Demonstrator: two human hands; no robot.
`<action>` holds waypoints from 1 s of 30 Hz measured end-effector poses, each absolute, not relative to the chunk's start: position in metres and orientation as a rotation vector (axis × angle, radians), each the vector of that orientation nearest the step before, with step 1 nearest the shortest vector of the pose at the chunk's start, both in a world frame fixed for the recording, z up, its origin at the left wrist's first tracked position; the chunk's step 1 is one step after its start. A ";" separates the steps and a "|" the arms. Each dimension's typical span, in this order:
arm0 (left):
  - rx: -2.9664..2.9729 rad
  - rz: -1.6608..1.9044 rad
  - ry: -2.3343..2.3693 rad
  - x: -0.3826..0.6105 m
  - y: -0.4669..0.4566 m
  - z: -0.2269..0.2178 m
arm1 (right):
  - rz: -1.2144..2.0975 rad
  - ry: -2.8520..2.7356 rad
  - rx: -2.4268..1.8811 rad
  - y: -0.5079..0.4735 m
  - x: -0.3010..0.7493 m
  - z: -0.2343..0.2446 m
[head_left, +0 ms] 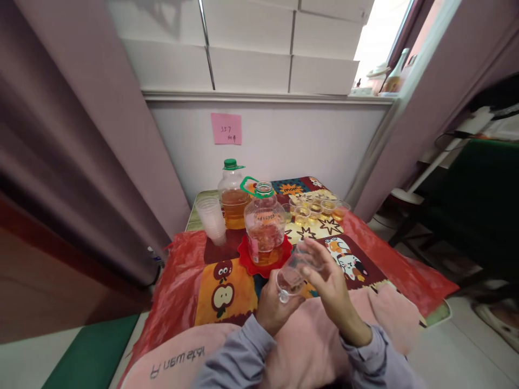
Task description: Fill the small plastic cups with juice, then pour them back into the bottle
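Between my hands a clear plastic cup (289, 276) lies tilted on its side, its round rim toward my left. My left hand (275, 303) curls around the rim end. The fingers of my right hand (333, 278) close on the other end; see-through plastic there blurs together, and I cannot tell whether a second cup is nested. Just beyond stands an uncapped clear jug (265, 224) with a green handle, partly filled with amber liquid, on a red scalloped dish (244, 258). Left of it leans a stack of cups (211, 219).
Behind is a second jug (234, 202) with a green cap. Several cups of yellow liquid (316, 209) stand at the back right. Red plastic film (178, 281) hangs over the table's sides, and a pink cloth (178, 356) covers my lap. A pink note (226, 128) sticks to the wall.
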State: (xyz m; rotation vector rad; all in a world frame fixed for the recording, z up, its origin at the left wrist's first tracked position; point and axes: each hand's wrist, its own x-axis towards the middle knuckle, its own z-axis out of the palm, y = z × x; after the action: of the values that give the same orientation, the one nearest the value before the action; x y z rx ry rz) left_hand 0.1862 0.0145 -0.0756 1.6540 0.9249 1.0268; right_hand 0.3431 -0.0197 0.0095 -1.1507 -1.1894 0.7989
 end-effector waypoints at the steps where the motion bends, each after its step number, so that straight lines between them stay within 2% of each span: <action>1: 1.635 1.029 0.889 0.186 0.014 -0.075 | 0.784 -1.225 -1.171 -0.022 0.342 0.006; 10: 1.772 1.054 0.909 0.182 0.015 -0.081 | 0.595 -1.488 -1.336 -0.036 0.328 -0.042; 17: 1.810 1.041 0.846 0.178 0.017 -0.086 | 0.413 -1.745 -1.232 -0.036 0.339 -0.094; 20: 1.773 1.054 0.844 0.177 0.017 -0.082 | 0.463 -1.674 -1.199 -0.031 0.352 -0.090; 24: 1.746 1.038 0.884 0.180 0.016 -0.080 | 0.465 -1.289 -1.354 0.001 0.384 -0.060; 27: 1.760 0.993 0.914 0.182 0.016 -0.082 | 0.260 -1.253 -1.512 0.047 0.410 -0.039; 30: 1.786 0.952 0.941 0.182 0.017 -0.084 | 0.000 -1.489 -1.766 0.099 0.421 -0.027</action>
State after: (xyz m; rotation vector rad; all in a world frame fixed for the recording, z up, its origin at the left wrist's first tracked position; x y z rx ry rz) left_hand 0.1816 0.0167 -0.0841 1.7857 0.9413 0.9517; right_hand 0.4212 0.0988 -0.0265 -1.7663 -1.4895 -0.0005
